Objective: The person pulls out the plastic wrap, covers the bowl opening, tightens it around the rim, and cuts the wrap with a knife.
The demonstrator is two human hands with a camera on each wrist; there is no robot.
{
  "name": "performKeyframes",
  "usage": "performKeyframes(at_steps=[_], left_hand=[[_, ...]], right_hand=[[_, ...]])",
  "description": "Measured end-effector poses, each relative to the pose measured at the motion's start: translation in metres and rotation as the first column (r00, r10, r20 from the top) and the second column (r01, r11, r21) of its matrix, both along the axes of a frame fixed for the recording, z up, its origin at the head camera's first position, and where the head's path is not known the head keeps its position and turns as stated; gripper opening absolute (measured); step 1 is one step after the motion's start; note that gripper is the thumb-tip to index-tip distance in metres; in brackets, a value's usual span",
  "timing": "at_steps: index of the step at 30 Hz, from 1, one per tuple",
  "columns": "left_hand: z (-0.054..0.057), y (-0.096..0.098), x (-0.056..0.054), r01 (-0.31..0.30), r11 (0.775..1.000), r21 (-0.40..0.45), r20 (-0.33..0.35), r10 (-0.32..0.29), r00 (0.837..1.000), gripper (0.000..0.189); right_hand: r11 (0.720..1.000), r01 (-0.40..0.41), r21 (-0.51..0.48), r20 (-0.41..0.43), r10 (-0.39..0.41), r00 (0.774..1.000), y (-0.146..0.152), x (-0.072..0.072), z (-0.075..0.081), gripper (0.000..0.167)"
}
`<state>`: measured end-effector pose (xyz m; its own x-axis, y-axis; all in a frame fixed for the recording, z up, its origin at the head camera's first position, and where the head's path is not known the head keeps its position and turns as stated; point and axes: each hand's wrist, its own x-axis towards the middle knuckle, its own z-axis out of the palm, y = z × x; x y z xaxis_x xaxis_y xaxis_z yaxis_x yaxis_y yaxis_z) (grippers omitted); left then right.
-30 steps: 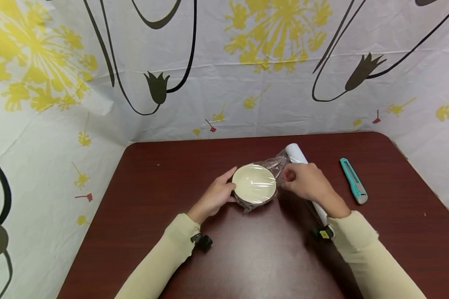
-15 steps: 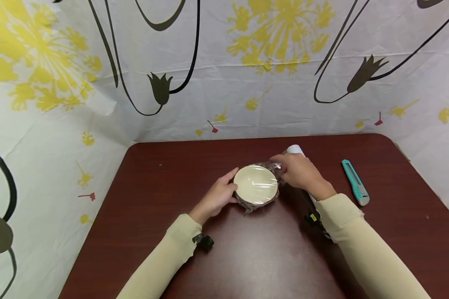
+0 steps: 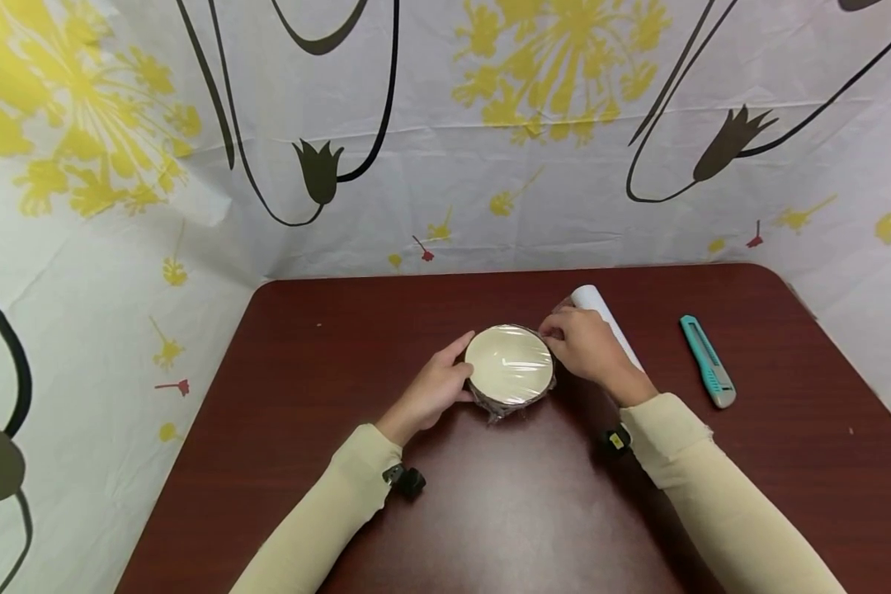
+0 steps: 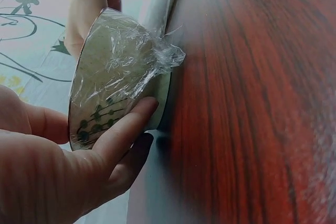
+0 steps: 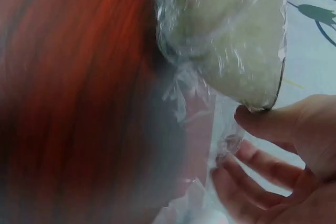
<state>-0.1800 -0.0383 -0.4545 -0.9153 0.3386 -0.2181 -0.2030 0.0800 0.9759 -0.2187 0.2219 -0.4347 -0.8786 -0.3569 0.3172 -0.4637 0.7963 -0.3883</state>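
A cream bowl (image 3: 508,365) stands on the table with clear cling film (image 4: 131,61) stretched over its mouth and crumpled down its side. Green leaf-like marks decorate its outer wall in the left wrist view. My left hand (image 3: 432,386) grips the bowl's left side, thumb at the rim and fingers against the wall below. At the far right of the rim, my right hand (image 3: 586,351) pinches the loose film (image 5: 231,142), thumb right at the edge and fingers curled. Part of that film is hidden behind the right hand in the head view.
A white roll (image 3: 601,313) lies just beyond the right hand, partly covered by it. Farther right is a teal box cutter (image 3: 707,361). The dark red table (image 3: 341,330) meets a flower-printed cloth (image 3: 564,190) along its back edge.
My right hand has moved left from beside the roll to the bowl's rim, and the film stretched between them is gathered against the bowl. The left hand keeps its grip.
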Motion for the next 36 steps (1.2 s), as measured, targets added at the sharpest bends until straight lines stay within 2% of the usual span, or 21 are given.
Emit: performKeyframes(at_steps=[3,8,12,14,18,22,24,27,28,30,31,33,35,36], left_hand=[[0.0,0.0,0.0,-0.003,1.0,0.003,0.002,0.003,1.0,0.066],[-0.002,0.0,-0.001,-0.006,1.0,0.026,0.025,0.005,1.0,0.066],[-0.002,0.001,-0.001,-0.016,0.998,0.056,0.049,0.014,0.999,0.068],[-0.001,0.002,0.0,-0.028,0.997,0.075,0.057,0.023,0.998,0.068],[0.0,0.004,0.002,-0.054,0.992,0.115,0.071,0.046,0.996,0.069],[-0.001,0.006,0.003,-0.082,0.984,0.161,0.097,0.067,0.993,0.068],[0.0,0.007,0.005,-0.092,0.981,0.172,0.11,0.074,0.991,0.068],[0.001,0.008,0.006,-0.099,0.98,0.175,0.117,0.079,0.99,0.068],[0.002,0.009,0.007,-0.1,0.98,0.174,0.119,0.08,0.99,0.068],[0.002,0.009,0.007,-0.102,0.979,0.174,0.119,0.082,0.989,0.068],[0.002,0.009,0.007,-0.103,0.979,0.174,0.118,0.083,0.99,0.068],[0.002,0.009,0.007,-0.103,0.979,0.174,0.116,0.084,0.99,0.068],[0.003,0.009,0.007,-0.103,0.979,0.176,0.115,0.083,0.99,0.068],[0.003,0.009,0.007,-0.101,0.979,0.176,0.114,0.082,0.99,0.068]], right_hand=[[0.997,0.067,-0.049,0.092,-0.062,0.994,-0.001,0.002,-0.004,0.008],[0.986,0.136,-0.101,0.223,-0.111,0.969,0.001,0.002,-0.014,0.014],[0.97,0.172,-0.17,0.287,-0.118,0.951,-0.001,0.0,-0.02,0.018],[0.949,0.196,-0.246,0.349,-0.102,0.932,-0.002,0.0,-0.023,0.02],[0.87,0.273,-0.41,0.494,-0.04,0.868,-0.005,0.003,-0.028,0.028],[0.785,0.354,-0.508,0.599,0.027,0.801,-0.007,0.007,-0.029,0.028],[0.725,0.397,-0.563,0.655,0.098,0.749,-0.008,0.01,-0.027,0.027],[0.613,0.491,-0.62,0.723,0.201,0.661,-0.01,0.014,-0.02,0.03],[0.583,0.515,-0.628,0.734,0.224,0.641,-0.011,0.016,-0.017,0.031],[0.541,0.548,-0.638,0.744,0.25,0.62,-0.012,0.018,-0.013,0.031],[0.534,0.555,-0.637,0.747,0.252,0.615,-0.013,0.019,-0.011,0.03],[0.541,0.552,-0.634,0.749,0.254,0.612,-0.014,0.021,-0.008,0.031],[0.574,0.528,-0.626,0.744,0.238,0.624,-0.016,0.022,-0.006,0.033],[0.6,0.509,-0.617,0.738,0.217,0.638,-0.016,0.022,-0.006,0.034]])
